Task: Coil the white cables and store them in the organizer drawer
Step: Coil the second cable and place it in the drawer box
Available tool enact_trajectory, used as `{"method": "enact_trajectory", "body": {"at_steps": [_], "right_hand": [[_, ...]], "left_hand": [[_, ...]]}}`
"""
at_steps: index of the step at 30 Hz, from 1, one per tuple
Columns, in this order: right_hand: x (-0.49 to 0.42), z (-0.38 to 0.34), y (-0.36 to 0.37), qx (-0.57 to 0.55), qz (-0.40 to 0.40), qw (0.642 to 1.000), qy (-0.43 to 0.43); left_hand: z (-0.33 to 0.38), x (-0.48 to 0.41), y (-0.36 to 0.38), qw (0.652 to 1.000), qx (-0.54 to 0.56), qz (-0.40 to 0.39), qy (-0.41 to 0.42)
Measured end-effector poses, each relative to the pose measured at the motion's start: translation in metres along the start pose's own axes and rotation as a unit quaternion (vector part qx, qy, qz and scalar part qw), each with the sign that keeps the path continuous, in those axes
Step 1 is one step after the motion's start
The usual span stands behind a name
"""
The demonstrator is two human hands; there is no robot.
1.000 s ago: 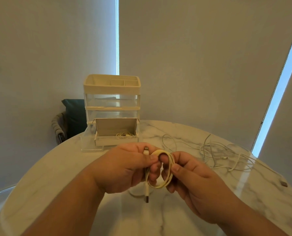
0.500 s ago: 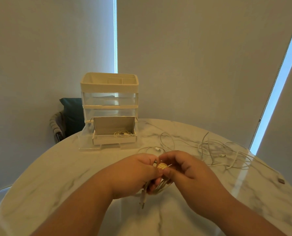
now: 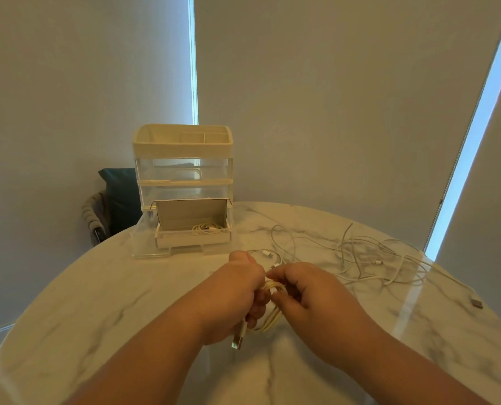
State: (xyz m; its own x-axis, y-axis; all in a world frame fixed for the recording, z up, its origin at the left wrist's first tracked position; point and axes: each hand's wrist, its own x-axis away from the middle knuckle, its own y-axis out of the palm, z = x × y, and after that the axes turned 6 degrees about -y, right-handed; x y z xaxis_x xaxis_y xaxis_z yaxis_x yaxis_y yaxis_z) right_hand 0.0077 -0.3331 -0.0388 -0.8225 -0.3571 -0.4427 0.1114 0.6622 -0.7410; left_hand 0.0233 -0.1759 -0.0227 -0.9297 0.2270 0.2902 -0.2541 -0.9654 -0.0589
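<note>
My left hand (image 3: pixel 234 293) and my right hand (image 3: pixel 307 296) meet over the middle of the marble table, both closed on a coiled white cable (image 3: pixel 272 314). Its USB plug (image 3: pixel 237 342) hangs below my left fist. Behind them stands a cream and clear organizer (image 3: pixel 182 176) with its bottom drawer (image 3: pixel 192 239) pulled out; a coiled cable (image 3: pixel 207 228) lies inside. Several loose white cables (image 3: pixel 369 258) sprawl to the right on the table.
The round marble table (image 3: pixel 97 302) curves away at left and right. A cable's plug (image 3: pixel 477 302) lies near the right edge. A dark chair with a cushion (image 3: pixel 115 197) stands behind the table at the left. Roller blinds cover the windows behind.
The open loop I held a second ago has been squeezed flat into a tight bundle between both hands. My hands have closed together and the plug end now dangles lower.
</note>
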Motion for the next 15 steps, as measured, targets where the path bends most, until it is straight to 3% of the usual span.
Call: {"method": "enact_trajectory", "body": {"at_steps": [3,7,10,15], "right_hand": [[-0.001,-0.001,0.001,0.01,-0.026,0.999,-0.02],[-0.003,0.003,0.001,-0.063,0.004,0.998,0.031],[-0.002,0.008,0.002,-0.102,-0.042,0.993,0.029],[-0.003,0.019,0.002,-0.343,-0.007,0.935,0.091]], "left_hand": [[-0.001,-0.003,0.001,1.0,-0.015,0.016,0.0],[-0.001,-0.002,-0.002,1.0,0.02,-0.002,0.005],[0.001,0.003,-0.005,0.999,-0.009,-0.028,0.019],[0.005,0.014,-0.009,0.988,-0.126,-0.067,0.059]]}}
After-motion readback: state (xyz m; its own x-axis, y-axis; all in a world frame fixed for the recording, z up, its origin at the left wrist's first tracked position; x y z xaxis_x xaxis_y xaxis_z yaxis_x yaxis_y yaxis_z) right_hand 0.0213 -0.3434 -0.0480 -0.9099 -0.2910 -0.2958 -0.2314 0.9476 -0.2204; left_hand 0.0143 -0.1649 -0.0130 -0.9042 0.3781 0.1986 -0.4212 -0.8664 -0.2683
